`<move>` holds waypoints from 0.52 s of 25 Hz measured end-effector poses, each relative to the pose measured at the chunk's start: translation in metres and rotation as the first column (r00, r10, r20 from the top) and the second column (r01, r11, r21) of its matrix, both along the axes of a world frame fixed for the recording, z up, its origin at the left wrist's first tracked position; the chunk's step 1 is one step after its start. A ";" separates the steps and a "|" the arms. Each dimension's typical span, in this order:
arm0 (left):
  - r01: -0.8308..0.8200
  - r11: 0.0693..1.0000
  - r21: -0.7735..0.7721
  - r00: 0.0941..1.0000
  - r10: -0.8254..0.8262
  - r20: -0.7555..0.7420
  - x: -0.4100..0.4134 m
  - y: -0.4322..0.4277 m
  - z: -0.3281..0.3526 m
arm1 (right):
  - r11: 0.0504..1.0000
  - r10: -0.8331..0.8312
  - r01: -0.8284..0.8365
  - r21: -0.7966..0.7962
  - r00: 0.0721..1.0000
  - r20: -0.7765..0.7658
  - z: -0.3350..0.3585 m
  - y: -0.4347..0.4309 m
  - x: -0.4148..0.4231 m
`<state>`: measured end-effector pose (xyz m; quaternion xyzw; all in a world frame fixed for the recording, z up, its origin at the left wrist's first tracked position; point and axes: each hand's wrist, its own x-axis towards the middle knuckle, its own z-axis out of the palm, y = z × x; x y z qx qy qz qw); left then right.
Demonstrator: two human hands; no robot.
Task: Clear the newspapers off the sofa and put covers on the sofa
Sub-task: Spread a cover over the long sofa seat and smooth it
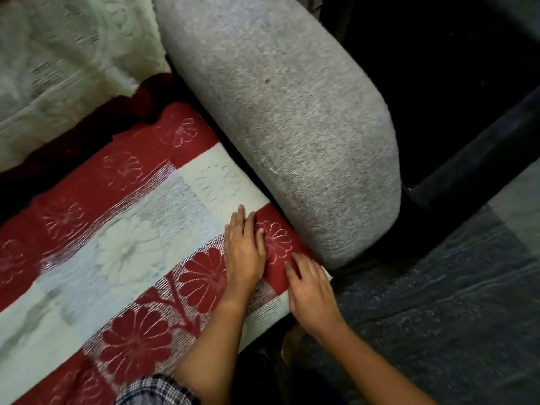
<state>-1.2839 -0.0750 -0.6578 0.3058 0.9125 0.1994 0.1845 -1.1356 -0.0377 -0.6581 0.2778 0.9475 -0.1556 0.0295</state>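
Observation:
A red-and-cream flowered cover [131,252] lies spread over the sofa seat. Its near right corner reaches the foot of the grey armrest [292,127]. My left hand [245,252] lies flat on the cover with straight fingers, pressing it down beside a red flower square. My right hand [309,290] rests on the same corner at the seat's front edge, fingers spread and slightly bent on the cloth. A cream lace cover [67,68] hangs over the sofa back at upper left. No newspapers are in view.
Dark stone floor [453,302] runs to the right of the sofa. A dark piece of furniture or gap [438,54] lies behind the armrest. A checked sleeve [155,390] shows at the bottom edge.

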 end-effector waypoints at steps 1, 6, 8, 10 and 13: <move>-0.030 1.000 -0.007 1.000 0.030 -0.004 -0.003 -0.011 0.001 | 1.000 -0.012 0.012 -0.012 0.999 0.032 0.003 -0.006 -0.007; -0.154 0.988 -0.025 0.988 0.153 -0.035 -0.025 -0.076 -0.001 | 0.982 0.186 -0.187 0.002 0.981 0.046 0.008 -0.043 -0.050; -0.187 0.982 -0.022 0.981 0.186 -0.052 -0.037 -0.108 -0.003 | 0.956 0.293 -0.293 0.001 0.955 0.038 0.006 -0.063 -0.072; -0.246 0.969 -0.030 0.968 0.244 -0.051 -0.048 -0.140 -0.004 | 0.939 0.343 -0.342 -0.029 0.938 0.056 0.003 -0.086 -0.094; -0.295 0.954 -0.047 0.954 0.291 -0.072 -0.073 -0.205 -0.003 | 0.928 0.371 -0.372 -0.007 0.925 0.077 0.000 -0.134 -0.129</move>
